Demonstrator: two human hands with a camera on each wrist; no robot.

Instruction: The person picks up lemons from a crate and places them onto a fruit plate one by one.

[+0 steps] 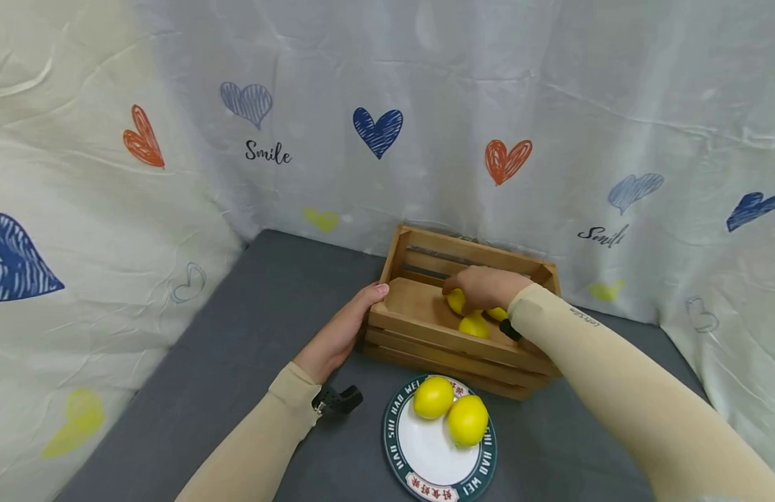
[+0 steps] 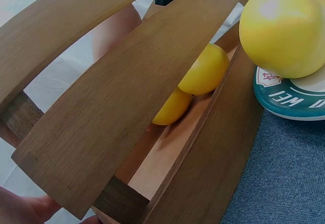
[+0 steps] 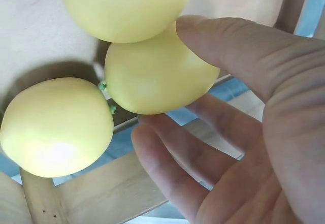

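Note:
My left hand (image 1: 343,328) grips the left end of a slatted wooden crate (image 1: 450,343), thumb at its top edge; only a bit of that hand shows in the left wrist view. My right hand (image 1: 487,287) reaches into the crate. There, between thumb and fingers, it pinches a yellow lemon (image 3: 157,76) with a small green tip. Two more lemons lie close by in the crate: one with a green tip (image 3: 58,127) and another (image 3: 124,5) partly overlapping the held one. In the head view, my right hand and sleeve hide part of the crate's inside.
In front of the crate stands a white plate (image 1: 437,457) with a green lettered rim, bearing two lemons, one behind (image 1: 433,397) and one at its right (image 1: 467,421). A dark grey cloth (image 1: 249,335) covers the table. Behind hangs a pale curtain (image 1: 437,84) printed with hearts.

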